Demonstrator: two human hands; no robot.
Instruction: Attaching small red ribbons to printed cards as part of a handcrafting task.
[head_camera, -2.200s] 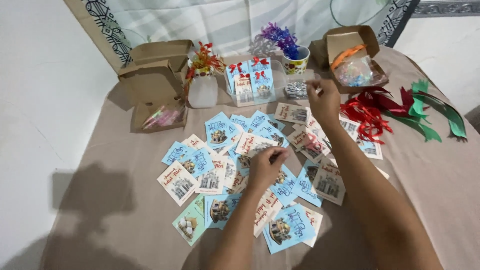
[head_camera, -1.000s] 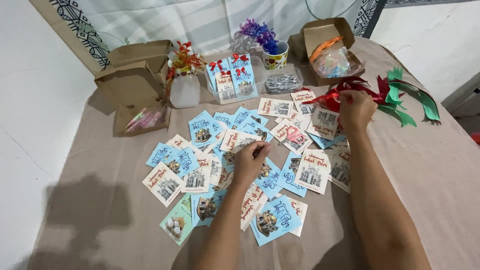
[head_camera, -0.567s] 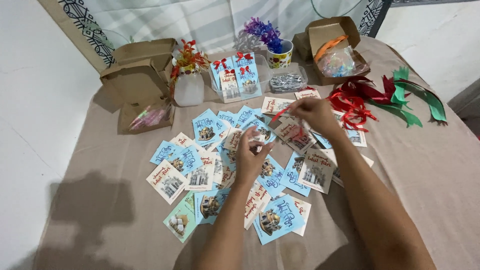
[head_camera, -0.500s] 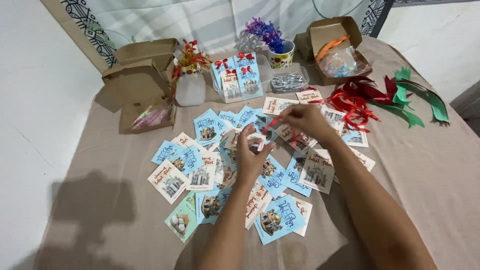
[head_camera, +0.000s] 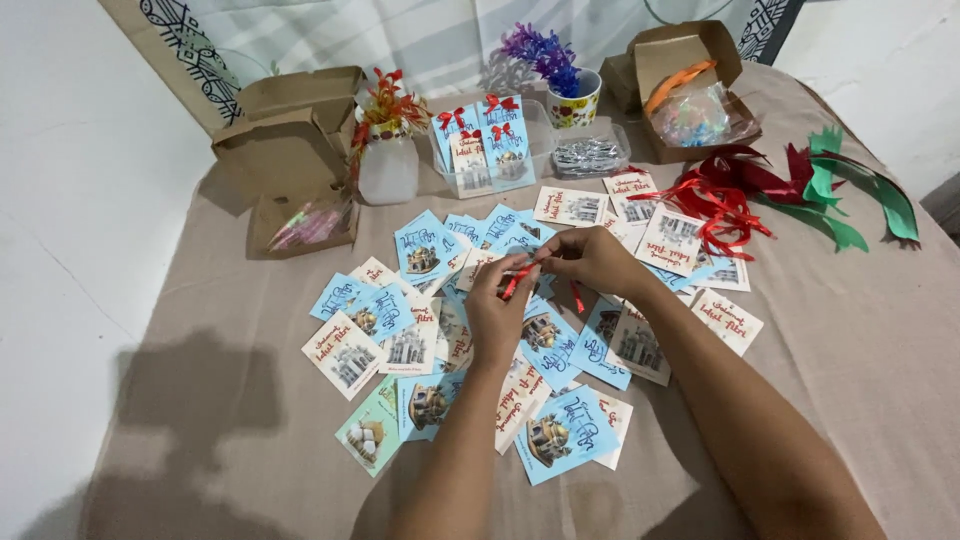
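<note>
My left hand (head_camera: 497, 300) and my right hand (head_camera: 592, 258) meet over the middle of the table, both pinching a short piece of red ribbon (head_camera: 521, 277) between their fingertips. One loose end of it hangs below my right hand. Under them lie several blue, white and green printed cards (head_camera: 420, 250) spread over the beige tablecloth (head_camera: 200, 420). A heap of red ribbon pieces (head_camera: 715, 200) lies just right of my right hand.
At the back stand a clear tray (head_camera: 540, 115) holding cards with red bows, a white vase (head_camera: 387, 165) with red flowers, a mug (head_camera: 573, 100) with purple flowers and a box of silver bits (head_camera: 590, 155). Open cardboard boxes sit left (head_camera: 290, 150) and right (head_camera: 690, 90). Green ribbons (head_camera: 850, 190) lie far right.
My right hand went to the red ribbon heap, came back with a piece, and now both hands hold it together above the cards. The view has shifted slightly.
</note>
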